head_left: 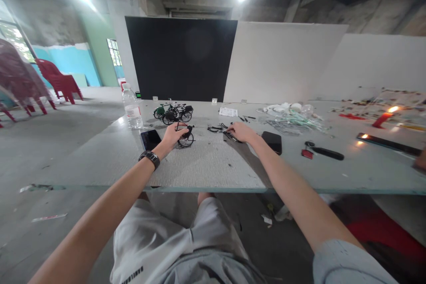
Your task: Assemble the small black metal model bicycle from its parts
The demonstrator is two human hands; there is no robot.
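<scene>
My left hand (173, 134), with a dark watch on its wrist, is closed around a small black model bicycle (186, 140). One wheel shows below and beside the fingers; the hand hides part of the frame. To the right, my right hand (243, 132) reaches down to the tabletop with its fingers pinched together over thin dark parts (231, 136). Whether a piece is between those fingertips is too small to make out. Loose black curved parts (215, 129) lie just left of it. Behind my left hand stand more model bicycles (183, 114), one with green on it.
A water bottle (132, 108) and a phone (151, 139) are at left on the table (206, 168). A black flat case (272, 142), a black-handled tool (328, 153) and crumpled plastic bags (299, 115) are at right. A lit red candle (382, 119) burns farther right.
</scene>
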